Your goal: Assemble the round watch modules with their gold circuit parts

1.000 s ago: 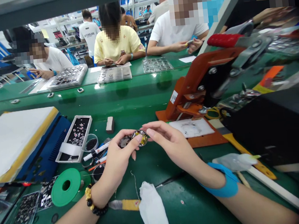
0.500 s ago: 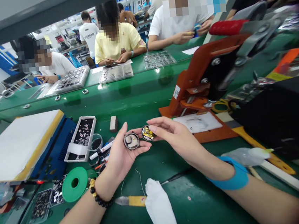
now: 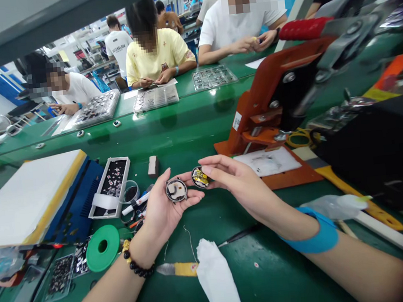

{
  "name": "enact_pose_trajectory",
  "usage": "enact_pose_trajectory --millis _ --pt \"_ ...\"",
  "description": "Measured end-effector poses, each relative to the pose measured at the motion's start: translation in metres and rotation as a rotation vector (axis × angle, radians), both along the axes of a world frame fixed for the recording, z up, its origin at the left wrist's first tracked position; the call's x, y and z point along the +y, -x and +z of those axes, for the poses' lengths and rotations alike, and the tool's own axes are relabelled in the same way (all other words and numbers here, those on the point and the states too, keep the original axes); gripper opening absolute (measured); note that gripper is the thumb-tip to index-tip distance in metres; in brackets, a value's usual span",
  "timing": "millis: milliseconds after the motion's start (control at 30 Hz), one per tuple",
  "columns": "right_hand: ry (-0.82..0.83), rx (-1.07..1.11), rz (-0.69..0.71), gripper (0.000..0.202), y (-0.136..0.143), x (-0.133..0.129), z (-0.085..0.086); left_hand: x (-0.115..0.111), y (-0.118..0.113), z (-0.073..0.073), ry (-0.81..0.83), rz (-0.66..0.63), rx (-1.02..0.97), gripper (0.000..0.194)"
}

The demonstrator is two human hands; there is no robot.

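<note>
While the left hand [image 3: 159, 214] lay palm up with its fingers loosely spread, cradling a round watch case [image 3: 176, 190], the right hand [image 3: 230, 174] pinched a round yellow-and-black part [image 3: 200, 177] between thumb and fingers just beside it. Both pieces were above the middle of the green workbench [image 3: 292, 275]; whether the left fingertips touched the second piece could not be told. Behind the right hand, toward the far edge, stood an orange press [image 3: 254, 105] with a red handle [image 3: 305, 29], a smudged white pad [image 3: 277, 161] on its base. Near the left edge, a blue box [image 3: 67, 216] stood close to a white-rimmed tray [image 3: 118, 158] of small parts, with a clear dish [image 3: 130, 192] at the tray's side and pens [image 3: 137, 203] partly hidden by the left hand. A grey block [image 3: 152, 166] sat beyond the hands. Toward the near left corner lay a green spool [image 3: 102, 248]; a yellow-handled tool [image 3: 186, 269] ran up against a white cloth [image 3: 219, 280] that reached the near edge, and the right forearm overlapped a slender dark tool's [image 3: 241, 233] end. Across the far side, several people worked behind trays of parts [image 3: 156, 97].
</note>
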State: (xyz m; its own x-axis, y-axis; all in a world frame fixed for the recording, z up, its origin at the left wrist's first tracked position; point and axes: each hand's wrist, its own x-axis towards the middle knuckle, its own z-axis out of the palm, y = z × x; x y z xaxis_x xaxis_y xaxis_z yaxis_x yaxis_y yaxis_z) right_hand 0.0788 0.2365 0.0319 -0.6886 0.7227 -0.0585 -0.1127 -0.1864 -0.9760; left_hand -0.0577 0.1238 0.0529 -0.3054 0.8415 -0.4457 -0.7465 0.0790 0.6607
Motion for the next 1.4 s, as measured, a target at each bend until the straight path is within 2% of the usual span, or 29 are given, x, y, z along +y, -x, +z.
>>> enact_pose_trajectory --millis 133,433,833,967,1133,1267,1400 --pt "0.039 -0.002 0.011 0.034 -0.001 0.000 0.001 0.000 -0.001 0.001 0.006 0.000 0.004 0.045" --pt "0.352 0.085 0.063 0.034 -0.002 0.001 0.003 -0.002 0.000 -0.003 -0.041 -0.018 0.027 0.039" --pt "0.487 0.079 0.111 0.023 0.000 0.004 -0.003 -0.002 0.004 -0.011 -0.062 -0.076 0.145 0.040" --pt "0.502 0.020 0.162 0.025 0.000 0.002 -0.006 -0.003 0.003 -0.011 -0.078 -0.042 0.184 0.036" --pt "0.371 -0.032 0.288 0.029 -0.003 -0.002 -0.002 -0.001 0.000 -0.008 -0.078 0.070 0.216 0.031" --pt "0.076 -0.149 0.318 0.037 -0.002 -0.006 0.002 -0.001 -0.004 -0.010 -0.065 0.099 0.257 0.034" --pt "-0.191 -0.183 0.364 0.028 0.000 -0.013 0.003 -0.003 -0.007 -0.013 -0.074 0.086 0.279 0.035"
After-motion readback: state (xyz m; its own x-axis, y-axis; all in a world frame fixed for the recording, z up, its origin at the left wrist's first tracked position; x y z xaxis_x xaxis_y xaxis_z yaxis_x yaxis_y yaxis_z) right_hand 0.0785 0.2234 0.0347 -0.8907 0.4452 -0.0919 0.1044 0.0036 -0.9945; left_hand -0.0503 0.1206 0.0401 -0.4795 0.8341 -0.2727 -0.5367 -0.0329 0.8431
